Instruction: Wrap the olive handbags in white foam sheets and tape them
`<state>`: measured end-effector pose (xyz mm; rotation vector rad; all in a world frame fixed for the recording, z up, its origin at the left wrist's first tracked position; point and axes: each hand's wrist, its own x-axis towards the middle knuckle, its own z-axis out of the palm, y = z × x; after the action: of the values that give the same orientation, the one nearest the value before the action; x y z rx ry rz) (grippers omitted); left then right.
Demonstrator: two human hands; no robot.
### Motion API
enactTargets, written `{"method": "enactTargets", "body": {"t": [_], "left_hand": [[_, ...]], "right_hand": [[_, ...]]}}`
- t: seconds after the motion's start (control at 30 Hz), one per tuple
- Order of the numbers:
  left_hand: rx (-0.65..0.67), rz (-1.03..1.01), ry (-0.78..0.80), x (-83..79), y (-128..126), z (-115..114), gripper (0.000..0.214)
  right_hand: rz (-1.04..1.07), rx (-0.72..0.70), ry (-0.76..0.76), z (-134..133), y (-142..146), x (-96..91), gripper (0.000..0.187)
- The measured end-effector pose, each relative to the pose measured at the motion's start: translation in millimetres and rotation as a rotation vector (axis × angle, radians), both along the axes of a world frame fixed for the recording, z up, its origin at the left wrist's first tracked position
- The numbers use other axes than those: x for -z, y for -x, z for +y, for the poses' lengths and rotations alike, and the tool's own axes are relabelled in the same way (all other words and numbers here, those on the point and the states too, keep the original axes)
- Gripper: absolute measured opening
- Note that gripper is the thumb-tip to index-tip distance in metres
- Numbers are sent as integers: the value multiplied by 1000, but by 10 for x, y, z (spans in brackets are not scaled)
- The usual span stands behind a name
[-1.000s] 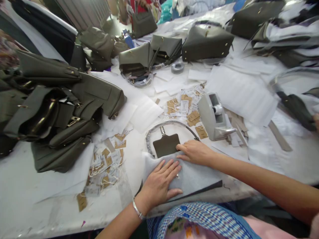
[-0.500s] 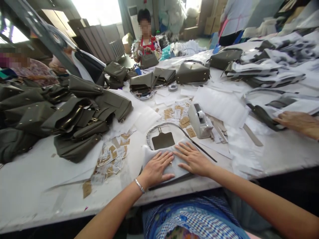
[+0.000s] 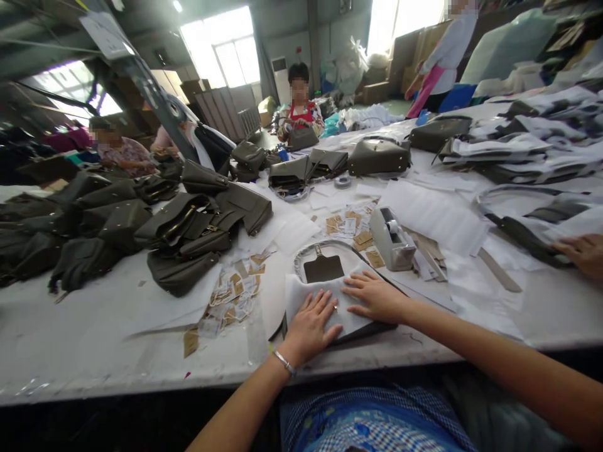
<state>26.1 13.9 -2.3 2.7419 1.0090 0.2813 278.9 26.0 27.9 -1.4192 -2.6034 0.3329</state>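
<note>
My left hand (image 3: 312,324) lies flat, fingers spread, on a white foam sheet (image 3: 301,296) wrapped over a dark olive bag at the table's near edge. My right hand (image 3: 373,295) rests flat beside it on the same sheet, fingers stretched out. Just beyond the sheet an olive leather tab (image 3: 323,269) with a metal clasp sticks out, ringed by a wrapped strap (image 3: 301,256). Neither hand holds anything.
A grey tape dispenser (image 3: 391,238) stands right of the tab. Paper tags (image 3: 235,291) lie scattered left and behind. A heap of olive bags (image 3: 141,226) fills the left. Another person's hand (image 3: 584,254) rests at the right edge; other people work at the far end.
The view has tilted up, showing more of the room. Both hands stay flat on the foam sheet, the right hand shifted slightly toward the sheet's right edge.
</note>
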Motion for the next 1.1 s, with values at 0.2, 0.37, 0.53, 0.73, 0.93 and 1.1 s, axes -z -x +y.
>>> {"method": "enactTargets", "body": {"t": [0.2, 0.37, 0.53, 0.73, 0.93, 1.1], "left_hand": [[-9, -23, 3, -7, -5, -31, 60], [-6, -51, -17, 17, 11, -34, 63], [-15, -75, -37, 30, 21, -40, 62], [-91, -150, -75, 10, 14, -77, 58], [-90, -228, -56, -31, 25, -97, 46], [-78, -220, -29, -108, 71, -96, 44]], "right_hand": [[154, -16, 39, 567, 379, -204, 25], [150, -53, 95, 545, 438, 48, 26], [189, 51, 95, 428, 289, 217, 27], [224, 59, 102, 452, 312, 209, 27], [130, 36, 117, 471, 318, 100, 27], [108, -31, 71, 396, 262, 80, 57]]}}
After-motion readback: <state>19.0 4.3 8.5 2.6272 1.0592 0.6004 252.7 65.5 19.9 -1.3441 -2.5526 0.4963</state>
